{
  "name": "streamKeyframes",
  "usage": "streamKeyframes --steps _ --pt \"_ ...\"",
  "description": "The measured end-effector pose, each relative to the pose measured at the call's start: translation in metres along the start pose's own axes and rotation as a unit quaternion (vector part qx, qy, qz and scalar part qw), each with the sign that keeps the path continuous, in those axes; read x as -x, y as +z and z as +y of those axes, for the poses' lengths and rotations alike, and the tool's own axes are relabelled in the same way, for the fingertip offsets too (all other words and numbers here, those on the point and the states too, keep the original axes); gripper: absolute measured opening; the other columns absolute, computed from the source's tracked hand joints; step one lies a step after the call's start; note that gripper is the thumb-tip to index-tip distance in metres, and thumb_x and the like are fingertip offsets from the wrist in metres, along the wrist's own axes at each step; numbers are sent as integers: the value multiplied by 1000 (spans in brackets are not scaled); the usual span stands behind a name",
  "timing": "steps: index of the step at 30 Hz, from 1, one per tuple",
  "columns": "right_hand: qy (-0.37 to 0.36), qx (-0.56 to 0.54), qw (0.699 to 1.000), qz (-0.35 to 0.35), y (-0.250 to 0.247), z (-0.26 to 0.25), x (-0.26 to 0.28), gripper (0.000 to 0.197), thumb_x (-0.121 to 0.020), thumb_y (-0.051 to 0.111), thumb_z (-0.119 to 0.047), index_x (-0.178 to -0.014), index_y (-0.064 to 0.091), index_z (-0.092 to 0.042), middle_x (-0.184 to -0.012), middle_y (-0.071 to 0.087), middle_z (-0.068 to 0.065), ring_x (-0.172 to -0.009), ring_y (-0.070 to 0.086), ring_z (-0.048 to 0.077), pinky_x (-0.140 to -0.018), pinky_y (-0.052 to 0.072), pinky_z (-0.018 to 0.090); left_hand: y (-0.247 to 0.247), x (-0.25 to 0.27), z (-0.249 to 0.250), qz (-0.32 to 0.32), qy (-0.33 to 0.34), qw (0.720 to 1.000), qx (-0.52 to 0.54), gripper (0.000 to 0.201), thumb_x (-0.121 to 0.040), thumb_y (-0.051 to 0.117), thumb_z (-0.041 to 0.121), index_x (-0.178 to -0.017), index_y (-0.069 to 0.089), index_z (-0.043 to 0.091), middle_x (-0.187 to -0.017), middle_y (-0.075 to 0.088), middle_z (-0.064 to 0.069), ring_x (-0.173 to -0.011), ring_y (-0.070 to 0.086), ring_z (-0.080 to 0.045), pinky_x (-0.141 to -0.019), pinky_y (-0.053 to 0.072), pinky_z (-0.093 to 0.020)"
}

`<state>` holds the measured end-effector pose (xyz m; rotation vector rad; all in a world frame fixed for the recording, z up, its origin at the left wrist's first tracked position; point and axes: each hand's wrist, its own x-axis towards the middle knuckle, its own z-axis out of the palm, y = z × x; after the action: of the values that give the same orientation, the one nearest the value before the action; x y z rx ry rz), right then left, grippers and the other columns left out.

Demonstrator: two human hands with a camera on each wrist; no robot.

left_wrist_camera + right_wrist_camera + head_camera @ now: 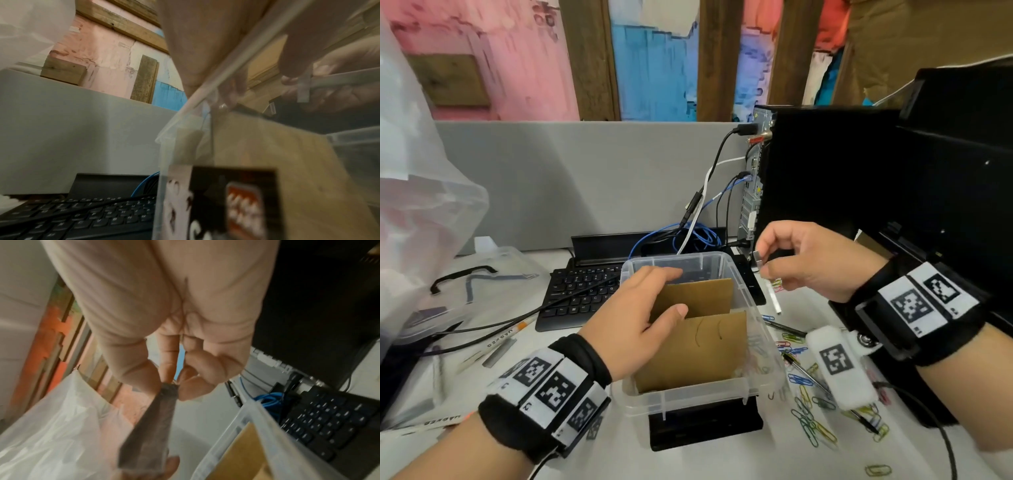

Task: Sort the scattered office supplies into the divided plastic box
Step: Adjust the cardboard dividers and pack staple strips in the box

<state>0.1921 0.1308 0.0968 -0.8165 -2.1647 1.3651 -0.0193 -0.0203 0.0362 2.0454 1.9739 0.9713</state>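
Note:
A clear plastic box (688, 394) with brown cardboard dividers (709, 298) stands mid-desk on a black block (705, 425). My left hand (679, 291) lies over its left rim and holds the rear divider, fingers behind it and thumb in front. My right hand (762, 262) hovers beside the box's far right corner and pinches the top of a slim flat strip (774, 294), which hangs down outside the box. The right wrist view shows the strip (148, 426) dark and blurred under my pinching fingers (170, 382). Coloured paper clips (808, 414) and pens (804, 370) lie scattered right of the box.
A black keyboard (582, 294) and cables (688, 236) lie behind the box. A black computer case (859, 188) stands at the right. Markers (500, 342) and a translucent plastic bag (421, 205) are at the left, with a grey partition behind.

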Motion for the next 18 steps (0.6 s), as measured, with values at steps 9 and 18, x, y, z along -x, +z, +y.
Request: streamKeyframes --steps 9,18 --pt "-29 -11 998 -55 51 -17 12 23 -77 68 4 -81 59 -17 -85 58 2 -58 50 14 -49 42 23 -3 11 34 60 56 986 144 34 -86 59 42 -119 53 37 -115 59 17 -103 62 -3 -78 56 -25" --pt "-47 11 997 -62 68 -23 22 23 -76 69 0 -81 59 -20 -87 62 -2 -53 53 1 -51 43 25 -10 17 39 95 81 985 121 15 -87 60 36 -99 61 27 -95 61 12 -91 64 -11 -66 55 -34"
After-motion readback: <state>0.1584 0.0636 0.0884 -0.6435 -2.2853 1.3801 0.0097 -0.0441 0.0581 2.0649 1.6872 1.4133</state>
